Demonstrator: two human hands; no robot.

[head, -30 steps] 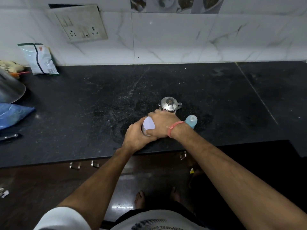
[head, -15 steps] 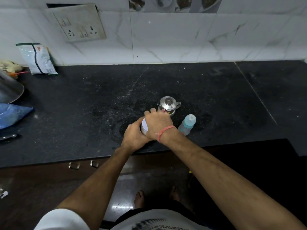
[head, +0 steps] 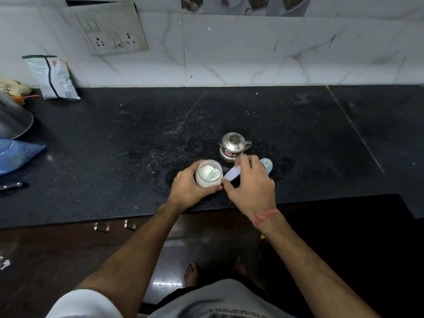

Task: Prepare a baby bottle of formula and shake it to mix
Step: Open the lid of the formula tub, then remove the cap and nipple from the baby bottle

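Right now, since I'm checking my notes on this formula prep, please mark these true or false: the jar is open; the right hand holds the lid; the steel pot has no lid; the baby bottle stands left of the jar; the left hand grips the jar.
1. The jar is open. True: white powder shows inside.
2. The right hand holds the lid. True.
3. The steel pot has no lid. False: its knobbed lid is on.
4. The baby bottle stands left of the jar. False: it is to the right, behind the right hand.
5. The left hand grips the jar. True.
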